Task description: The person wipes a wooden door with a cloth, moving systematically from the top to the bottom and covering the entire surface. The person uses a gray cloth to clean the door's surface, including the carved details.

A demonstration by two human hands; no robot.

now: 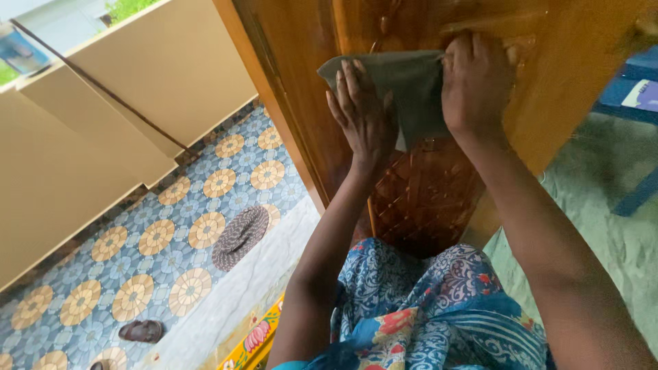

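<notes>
Close below, blue floral garment (425, 308). Left hand (363, 116) flat, fingers spread on grey cloth (408, 85); right hand (476, 82) curled, gripping its edge against carved wooden door (425, 192) (glossy). Best wiped with even pressure, cloth kept taut.

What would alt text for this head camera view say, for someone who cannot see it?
Two hands, the left hand and right hand, press a grey cloth against a carved wooden door. Beside it lies a patterned tiled floor with an oval mat and a brown sandal.
</notes>
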